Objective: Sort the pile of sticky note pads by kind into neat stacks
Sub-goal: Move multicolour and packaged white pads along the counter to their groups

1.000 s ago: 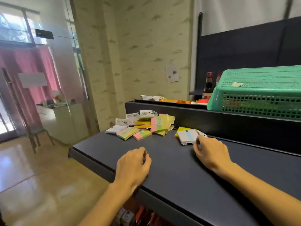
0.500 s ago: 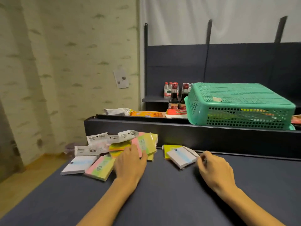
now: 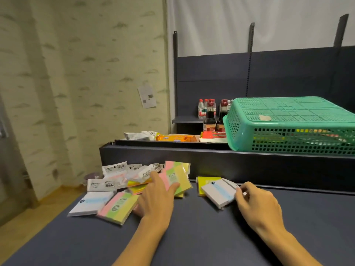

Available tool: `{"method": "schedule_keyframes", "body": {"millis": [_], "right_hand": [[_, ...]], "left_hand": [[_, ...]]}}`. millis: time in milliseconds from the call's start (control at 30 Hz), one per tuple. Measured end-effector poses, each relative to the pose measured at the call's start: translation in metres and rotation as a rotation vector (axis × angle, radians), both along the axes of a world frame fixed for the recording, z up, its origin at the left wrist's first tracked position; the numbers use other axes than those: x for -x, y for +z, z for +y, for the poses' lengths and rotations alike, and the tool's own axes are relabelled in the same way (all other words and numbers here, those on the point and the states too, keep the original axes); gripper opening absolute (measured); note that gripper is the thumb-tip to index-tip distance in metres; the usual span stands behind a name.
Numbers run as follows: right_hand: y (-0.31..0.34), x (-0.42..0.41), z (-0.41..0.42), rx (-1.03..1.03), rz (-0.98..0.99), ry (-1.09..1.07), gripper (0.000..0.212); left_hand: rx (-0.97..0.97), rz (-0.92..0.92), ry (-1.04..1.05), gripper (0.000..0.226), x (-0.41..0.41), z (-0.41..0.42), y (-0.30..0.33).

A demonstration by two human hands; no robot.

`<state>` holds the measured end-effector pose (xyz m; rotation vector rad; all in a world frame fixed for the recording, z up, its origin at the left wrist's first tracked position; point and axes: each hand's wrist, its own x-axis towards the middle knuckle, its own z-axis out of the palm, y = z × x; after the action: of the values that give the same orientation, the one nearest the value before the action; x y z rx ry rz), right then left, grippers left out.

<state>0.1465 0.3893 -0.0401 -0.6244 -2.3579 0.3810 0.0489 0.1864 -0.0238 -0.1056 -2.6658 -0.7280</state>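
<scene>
A loose pile of sticky note pads lies at the back left of the dark blue shelf top [image 3: 201,239]. It holds a pink-green-yellow striped pad [image 3: 178,179], a second striped pad [image 3: 119,208], a white pad with a blue band [image 3: 90,203] and several white wrapped packs [image 3: 107,184]. My left hand [image 3: 155,200] reaches into the pile with straight fingers, its thumb touching the upper striped pad. To the right, another white blue-banded pad [image 3: 219,192] lies tilted over a yellow pad [image 3: 206,182]. My right hand [image 3: 257,203] pinches that white pad's right edge with curled fingers.
A raised dark ledge [image 3: 240,164] runs right behind the pads. On it lie an upturned green plastic basket [image 3: 288,127], snack packets [image 3: 176,138] and dark sauce bottles [image 3: 209,118]. The shelf's left edge drops to a wooden floor [image 3: 28,217].
My left hand has moved forward from the shelf's front area into the pile. The view has shifted closer and rightward. My right hand stays at the white pad's edge.
</scene>
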Motion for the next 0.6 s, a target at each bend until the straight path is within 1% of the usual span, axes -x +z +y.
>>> {"method": "schedule_keyframes", "body": {"millis": [100, 167, 300, 600], "right_hand": [[0.0, 0.003, 0.006, 0.003, -0.001, 0.007, 0.021], [-0.001, 0.004, 0.011, 0.013, 0.011, 0.003, 0.021], [-0.003, 0.004, 0.012, 0.038, 0.014, 0.0, 0.022], [0.003, 0.004, 0.009, 0.046, -0.016, -0.053, 0.025]], "left_hand": [[-0.182, -0.018, 0.004, 0.053, -0.003, -0.001, 0.004], [-0.24, -0.009, -0.013, 0.051, -0.002, -0.001, 0.004], [-0.205, 0.039, -0.113, 0.035, -0.003, 0.003, -0.005], [-0.213, 0.281, -0.273, 0.02, -0.009, 0.008, -0.006]]}}
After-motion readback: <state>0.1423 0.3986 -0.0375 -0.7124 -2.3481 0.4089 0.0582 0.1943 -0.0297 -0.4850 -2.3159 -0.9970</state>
